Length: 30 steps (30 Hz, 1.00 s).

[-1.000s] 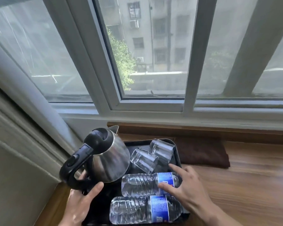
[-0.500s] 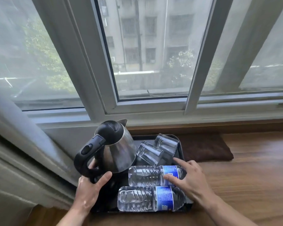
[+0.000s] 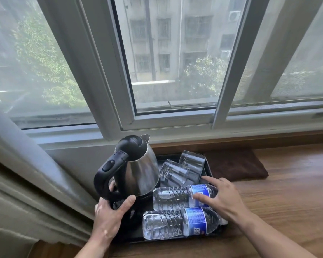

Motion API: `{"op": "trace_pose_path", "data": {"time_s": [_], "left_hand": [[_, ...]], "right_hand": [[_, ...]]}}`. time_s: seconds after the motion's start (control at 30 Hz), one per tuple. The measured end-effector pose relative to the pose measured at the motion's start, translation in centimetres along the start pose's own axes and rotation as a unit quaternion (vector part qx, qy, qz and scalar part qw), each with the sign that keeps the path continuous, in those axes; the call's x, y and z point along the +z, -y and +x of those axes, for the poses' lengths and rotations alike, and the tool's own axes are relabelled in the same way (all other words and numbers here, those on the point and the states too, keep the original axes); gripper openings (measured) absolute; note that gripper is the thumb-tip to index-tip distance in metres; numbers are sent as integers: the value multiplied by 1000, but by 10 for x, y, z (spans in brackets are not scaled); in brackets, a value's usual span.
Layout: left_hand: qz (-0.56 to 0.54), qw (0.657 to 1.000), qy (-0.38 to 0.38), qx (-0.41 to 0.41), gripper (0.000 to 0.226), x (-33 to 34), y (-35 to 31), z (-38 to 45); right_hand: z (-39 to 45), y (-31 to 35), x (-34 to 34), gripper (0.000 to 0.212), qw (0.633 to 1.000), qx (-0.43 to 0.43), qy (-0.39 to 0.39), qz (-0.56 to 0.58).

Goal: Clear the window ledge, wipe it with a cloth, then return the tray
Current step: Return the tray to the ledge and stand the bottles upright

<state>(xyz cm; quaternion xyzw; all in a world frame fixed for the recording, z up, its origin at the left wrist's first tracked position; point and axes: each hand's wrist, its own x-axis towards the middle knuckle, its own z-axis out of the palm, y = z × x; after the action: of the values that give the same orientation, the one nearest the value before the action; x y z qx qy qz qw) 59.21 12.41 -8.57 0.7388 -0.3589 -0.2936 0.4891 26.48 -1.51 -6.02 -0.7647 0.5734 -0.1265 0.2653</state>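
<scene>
I find the black tray [image 3: 209, 165] at the left end of the wooden ledge [image 3: 287, 202], under the window, loaded with a kettle [image 3: 138, 170], two glasses [image 3: 183, 170] and two bottles [image 3: 179, 209] lying flat. My left hand [image 3: 108, 216] curls round the tray's left edge by the kettle base. My right hand [image 3: 222, 200] lies spread on the bottles, fingers straight, gripping nothing, probably steadying them for a lift. A brown cloth [image 3: 237, 166] lies just beside the tray. Compared with half a second earlier, neither hand has shifted; the view has only closed in slightly.
</scene>
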Motion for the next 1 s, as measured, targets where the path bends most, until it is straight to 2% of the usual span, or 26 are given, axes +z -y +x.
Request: {"op": "trace_pose_path", "data": {"time_s": [0.73, 1.0], "left_hand": [[25, 999, 17, -25, 91, -2, -18, -9], [47, 997, 57, -27, 66, -17, -50, -26]], "right_hand": [[0, 0, 0, 106, 1000, 9, 28, 5], [2, 1, -8, 100, 999, 14, 39, -22]]}}
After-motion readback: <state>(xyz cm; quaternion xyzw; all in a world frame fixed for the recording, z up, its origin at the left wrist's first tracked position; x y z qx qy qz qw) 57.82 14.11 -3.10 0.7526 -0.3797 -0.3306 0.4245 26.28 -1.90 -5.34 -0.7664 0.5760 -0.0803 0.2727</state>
